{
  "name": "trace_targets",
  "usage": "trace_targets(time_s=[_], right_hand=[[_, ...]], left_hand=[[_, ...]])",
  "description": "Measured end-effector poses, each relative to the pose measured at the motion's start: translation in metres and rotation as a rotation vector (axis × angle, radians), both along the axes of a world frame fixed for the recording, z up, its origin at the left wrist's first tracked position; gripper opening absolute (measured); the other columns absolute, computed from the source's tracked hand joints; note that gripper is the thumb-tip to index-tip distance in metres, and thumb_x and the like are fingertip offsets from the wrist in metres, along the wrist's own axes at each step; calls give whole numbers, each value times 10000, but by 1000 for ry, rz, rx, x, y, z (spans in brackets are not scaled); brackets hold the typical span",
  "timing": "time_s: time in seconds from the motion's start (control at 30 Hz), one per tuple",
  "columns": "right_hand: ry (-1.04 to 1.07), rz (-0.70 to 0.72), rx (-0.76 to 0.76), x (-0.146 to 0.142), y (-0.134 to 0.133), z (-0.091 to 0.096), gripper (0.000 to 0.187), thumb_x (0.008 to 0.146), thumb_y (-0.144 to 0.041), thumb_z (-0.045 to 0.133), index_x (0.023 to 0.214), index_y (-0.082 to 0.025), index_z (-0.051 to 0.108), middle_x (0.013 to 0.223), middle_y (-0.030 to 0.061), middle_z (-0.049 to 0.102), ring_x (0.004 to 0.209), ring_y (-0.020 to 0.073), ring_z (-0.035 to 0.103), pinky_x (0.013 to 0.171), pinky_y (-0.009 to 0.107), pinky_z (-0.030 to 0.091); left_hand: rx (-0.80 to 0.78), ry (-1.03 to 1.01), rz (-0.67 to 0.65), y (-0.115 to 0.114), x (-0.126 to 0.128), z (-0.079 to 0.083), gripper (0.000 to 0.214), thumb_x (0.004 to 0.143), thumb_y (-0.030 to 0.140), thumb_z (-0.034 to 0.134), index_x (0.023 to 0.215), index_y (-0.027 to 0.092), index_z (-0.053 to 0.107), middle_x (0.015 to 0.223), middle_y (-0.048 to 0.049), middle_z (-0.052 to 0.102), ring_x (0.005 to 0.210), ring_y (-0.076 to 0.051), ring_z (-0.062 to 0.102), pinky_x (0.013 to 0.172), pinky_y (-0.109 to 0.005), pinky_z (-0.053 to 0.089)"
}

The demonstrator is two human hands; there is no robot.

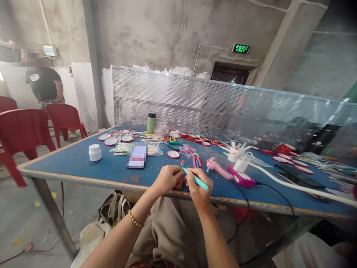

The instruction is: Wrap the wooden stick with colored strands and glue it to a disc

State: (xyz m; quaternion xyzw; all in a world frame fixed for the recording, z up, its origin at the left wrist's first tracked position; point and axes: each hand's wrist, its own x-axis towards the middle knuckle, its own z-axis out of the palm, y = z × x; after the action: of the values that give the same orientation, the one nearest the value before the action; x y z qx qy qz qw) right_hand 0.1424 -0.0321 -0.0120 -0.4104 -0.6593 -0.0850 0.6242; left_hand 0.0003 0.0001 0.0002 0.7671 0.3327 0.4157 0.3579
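Observation:
My right hand [198, 187] grips a teal pen [196, 179] like a writing tool, tip pointing left. My left hand [168, 179] is closed just left of it, fingertips pinched at the pen's tip on something too small to make out. Both hands hover over the near edge of the blue table [83, 163]. A few red and blue pens [196, 162] lie just behind them. A pink glue gun [217, 167] and a magenta box [242, 178] with a black cord sit to the right.
Round red-rimmed discs [117, 139], a white jar [95, 152], a green flask [151, 123], scissors [170, 140] and a cup of pens [235, 152] are spread over the table. A perforated metal screen [195, 100] stands behind. Red chairs [25, 134] and a standing person [44, 87] are at left. A bag [114, 208] lies on the floor.

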Motion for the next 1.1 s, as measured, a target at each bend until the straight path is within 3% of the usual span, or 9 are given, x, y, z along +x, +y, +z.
trace_targets(time_s=[1.1], right_hand=[[-49,11,11,0,1,1,166,926,-234,546,801,-188,646,618,-12,666,506,119,617,533,226,471]], left_hand=[[-2,8,16,0,1,0,274,866,277,471,625,177,553,536,17,634,524,-111,587,595,-196,436]])
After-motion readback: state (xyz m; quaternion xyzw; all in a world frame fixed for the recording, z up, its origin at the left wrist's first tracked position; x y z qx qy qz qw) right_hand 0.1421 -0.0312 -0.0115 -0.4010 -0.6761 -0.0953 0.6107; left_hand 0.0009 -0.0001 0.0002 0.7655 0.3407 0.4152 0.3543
